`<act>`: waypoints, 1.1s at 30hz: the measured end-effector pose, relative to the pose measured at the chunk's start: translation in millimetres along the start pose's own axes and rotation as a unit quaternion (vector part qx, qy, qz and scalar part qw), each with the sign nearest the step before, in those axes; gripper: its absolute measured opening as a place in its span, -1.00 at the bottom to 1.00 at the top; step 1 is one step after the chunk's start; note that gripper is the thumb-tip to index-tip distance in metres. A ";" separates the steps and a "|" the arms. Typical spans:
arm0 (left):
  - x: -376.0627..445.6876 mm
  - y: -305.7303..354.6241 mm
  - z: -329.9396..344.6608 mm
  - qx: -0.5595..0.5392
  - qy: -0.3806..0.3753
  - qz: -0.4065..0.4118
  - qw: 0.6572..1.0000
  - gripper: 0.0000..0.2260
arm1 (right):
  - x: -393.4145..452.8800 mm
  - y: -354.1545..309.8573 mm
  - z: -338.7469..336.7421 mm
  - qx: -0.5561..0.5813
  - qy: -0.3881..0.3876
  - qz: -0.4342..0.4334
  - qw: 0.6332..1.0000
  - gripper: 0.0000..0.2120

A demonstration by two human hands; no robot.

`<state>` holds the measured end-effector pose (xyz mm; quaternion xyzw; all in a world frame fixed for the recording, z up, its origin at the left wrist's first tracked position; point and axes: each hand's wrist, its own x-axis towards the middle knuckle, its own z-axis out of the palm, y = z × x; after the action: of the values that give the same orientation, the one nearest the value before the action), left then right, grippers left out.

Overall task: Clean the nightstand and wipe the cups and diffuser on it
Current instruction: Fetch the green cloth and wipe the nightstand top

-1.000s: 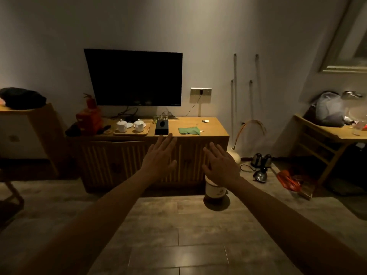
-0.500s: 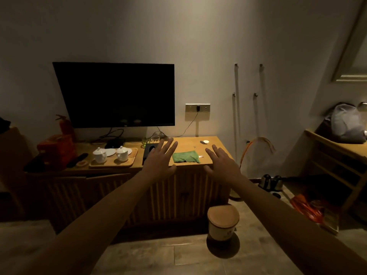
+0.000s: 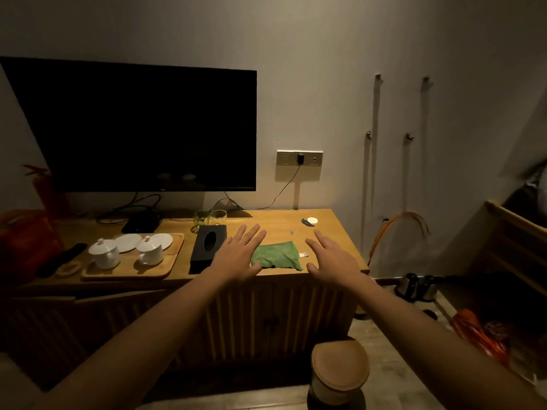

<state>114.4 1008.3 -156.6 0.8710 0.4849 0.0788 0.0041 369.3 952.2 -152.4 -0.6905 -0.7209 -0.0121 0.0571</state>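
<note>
Nearest, both forearms reach forward over the floor, past a lidded bin [image 3: 339, 369] standing just in front of the counter [image 3: 340, 232]. The left hand [image 3: 236, 255] and right hand [image 3: 333, 263] hover palm-down with fingers [image 3: 253, 235] straight and spread — neither holds anything. Whether the palms touch the counter's front edge cannot be told.

The green cloth [image 3: 276, 255] lies flat on the counter between the two hands, its left edge just beside or slightly under the left hand's fingers, its right edge a little apart from the right hand. A black tissue box [image 3: 207, 247] sits just left of the left hand.

Risks, as I judge them: the light is dim, and a sweep of the left hand toward the cloth could knock the tissue box or, behind it, the two glasses [image 3: 210, 218]. Further left, two white lidded cups [image 3: 128, 253] stand on a wooden tray [image 3: 174, 261] with saucers — the loose lids could slide off if a cup is tilted while being wiped. Small bits near the back right, a white disc [image 3: 312, 220] among them, could be swept off the counter's edge. No diffuser can be made out for certain.
</note>
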 end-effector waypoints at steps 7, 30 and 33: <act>129.9 -84.3 40.6 -0.027 -0.052 -0.014 0.998 -0.28 | 149.0 25.8 26.0 0.007 -0.051 0.014 0.999 -0.39; 382.6 -176.3 244.5 -0.183 -0.278 -0.143 0.932 -0.26 | 434.1 109.8 263.1 0.111 -0.305 -0.036 0.945 -0.33; 386.3 -177.4 271.4 -0.189 -0.319 -0.151 0.916 -0.22 | 445.6 121.8 283.6 0.107 -0.355 -0.072 0.926 -0.33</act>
<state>202.8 1447.6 -388.0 0.7494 0.5593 -0.1147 0.3353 454.4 1428.1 -397.5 -0.5853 -0.7390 0.3071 -0.1303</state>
